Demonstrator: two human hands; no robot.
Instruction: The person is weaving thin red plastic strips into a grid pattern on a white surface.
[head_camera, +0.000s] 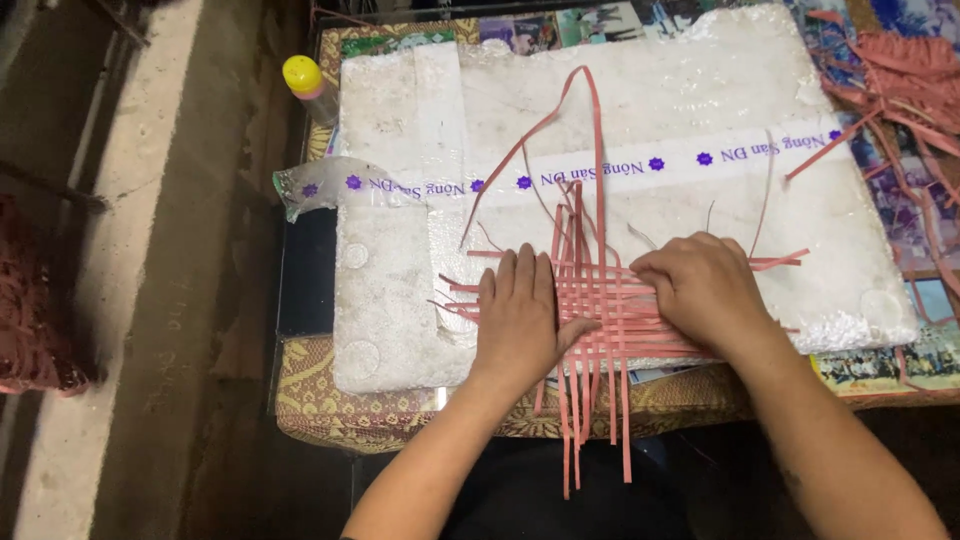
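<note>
From the head camera, a half-woven mat of pink strips (600, 300) lies on a white foam board (640, 130) near the table's (400, 415) front edge, loose ends hanging over it. The strips look thin, light and springy, likely to slip out of the weave; pressing on the crossings seems the surest hold. The left hand (520, 310) lies flat, fingers spread. The right hand (700, 290) curls, palm down, over the mat's right side. Neither grips anything.
</note>
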